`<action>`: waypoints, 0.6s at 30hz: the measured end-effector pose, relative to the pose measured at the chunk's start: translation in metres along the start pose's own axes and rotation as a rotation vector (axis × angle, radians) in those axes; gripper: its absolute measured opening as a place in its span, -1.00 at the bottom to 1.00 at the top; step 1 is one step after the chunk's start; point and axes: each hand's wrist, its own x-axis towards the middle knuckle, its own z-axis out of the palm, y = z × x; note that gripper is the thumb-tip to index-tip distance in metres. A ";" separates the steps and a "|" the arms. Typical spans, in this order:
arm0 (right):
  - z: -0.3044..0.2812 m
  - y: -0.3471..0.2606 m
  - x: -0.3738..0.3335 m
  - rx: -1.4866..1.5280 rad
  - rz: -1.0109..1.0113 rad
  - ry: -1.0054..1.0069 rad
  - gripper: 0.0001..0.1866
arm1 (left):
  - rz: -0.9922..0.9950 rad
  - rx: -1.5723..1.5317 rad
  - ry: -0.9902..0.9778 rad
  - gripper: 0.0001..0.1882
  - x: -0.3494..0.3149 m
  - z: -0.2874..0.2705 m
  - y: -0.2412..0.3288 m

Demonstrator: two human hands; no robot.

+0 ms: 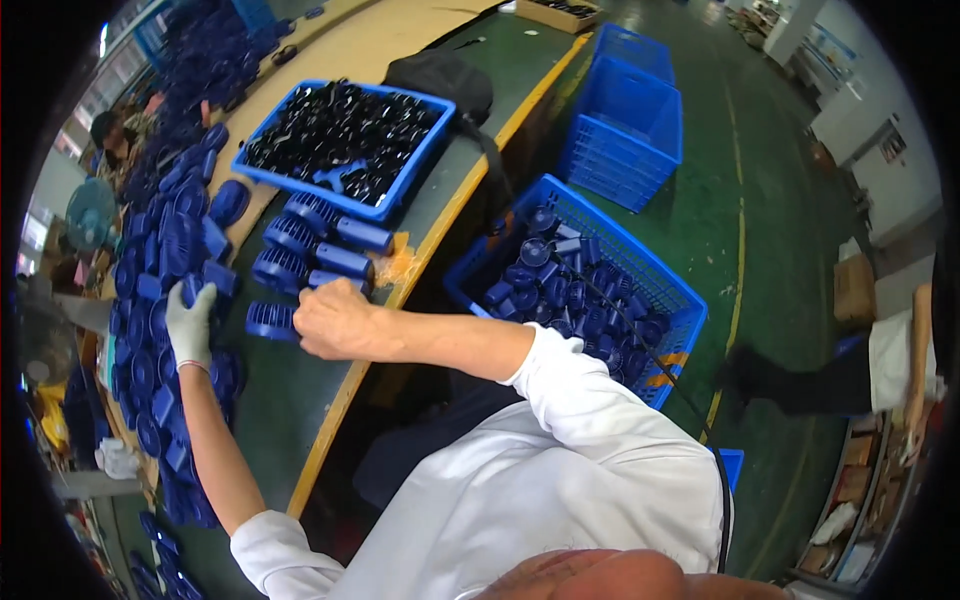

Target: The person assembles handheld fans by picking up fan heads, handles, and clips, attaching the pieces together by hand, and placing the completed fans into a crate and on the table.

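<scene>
"Checking the hands first: what does each one have?"

"The bare right hand (345, 318) is closed around the handle of a blue handheld fan (270, 320), its caged head pointing left over the bench (285, 400). The gloved left hand (190, 322) has its fingers curled over a blue fan piece in the heap (182, 243); whether it grips or only touches, I can't tell."

"Any writing to read?"

"A small dark notice (893, 143) hangs on the far right wall, its content too small to make out. Orange tape (668, 368) marks a corner of the blue mesh basket (660, 290)."

"And the edges?"

"A yellow edge (330, 438) runs along the bench, passing under the right forearm. Beyond the held fan lie three more fans (290, 237) in a row, handles toward that edge, then a blue tray (415, 168) of glossy black parts (345, 130)."

"Where is the room to move?"

"Green bench top shows between the heap and the yellow edge. Past the basket, loaded with blue fans, and the blue crates (620, 155), the green floor (700, 240) stretches away, crossed lengthwise by a yellow line (740, 260)."
</scene>
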 end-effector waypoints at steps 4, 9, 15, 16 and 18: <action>-0.002 0.003 0.009 -0.256 0.031 0.124 -0.82 | 0.132 -0.036 0.036 -0.52 -0.050 -0.024 0.034; -0.034 0.025 0.014 -0.047 -0.030 0.304 -0.71 | 0.302 0.419 0.119 -0.42 -0.131 -0.047 0.023; -0.074 0.134 0.047 -0.306 0.180 0.288 -0.76 | 0.598 0.732 0.070 -0.40 -0.189 -0.050 -0.024; -0.073 0.146 0.056 -0.336 0.178 0.269 -0.76 | 0.606 0.743 0.016 -0.44 -0.191 -0.044 -0.025; -0.071 0.158 0.071 -0.396 0.179 0.247 -0.85 | 0.547 0.837 -0.029 -0.47 -0.197 -0.033 -0.035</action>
